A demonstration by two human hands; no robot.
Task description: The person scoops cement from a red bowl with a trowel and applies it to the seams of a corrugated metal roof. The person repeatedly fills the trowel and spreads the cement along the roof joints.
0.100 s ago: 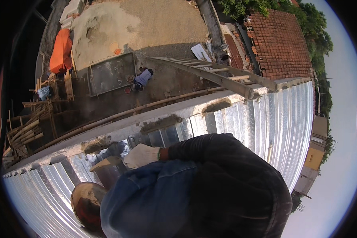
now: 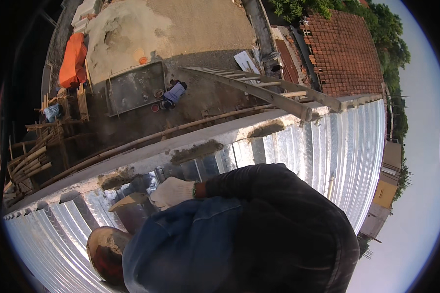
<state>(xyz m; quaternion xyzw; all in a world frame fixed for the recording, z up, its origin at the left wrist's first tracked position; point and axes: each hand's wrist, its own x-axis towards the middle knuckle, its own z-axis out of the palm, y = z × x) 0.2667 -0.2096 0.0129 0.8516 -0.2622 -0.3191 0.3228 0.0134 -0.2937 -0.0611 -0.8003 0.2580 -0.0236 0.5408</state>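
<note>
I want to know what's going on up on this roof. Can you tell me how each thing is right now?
Gloved hand: closed around a trowel handle.
Trowel: held, blade flat over the roof edge.
Mortar patches: grey, spread in spots along the wall top.
Metal roof sheets: shiny, laid flat.
Bowl: resting on the sheets, smeared with mortar.
Ladder: leaning against the wall top.
Person below: crouched on the ground.

The single view comes from a head-worn fisheye camera, looking steeply down from roof height over the corrugated metal roof (image 2: 337, 146). Nearest the lens, below the roof's wall edge, a dark sleeve and denim fill the lower frame (very close, blocking much). Beyond that edge the ground lies far below, and straight lines like the ladder (image 2: 269, 90) bend toward the rim.
</note>
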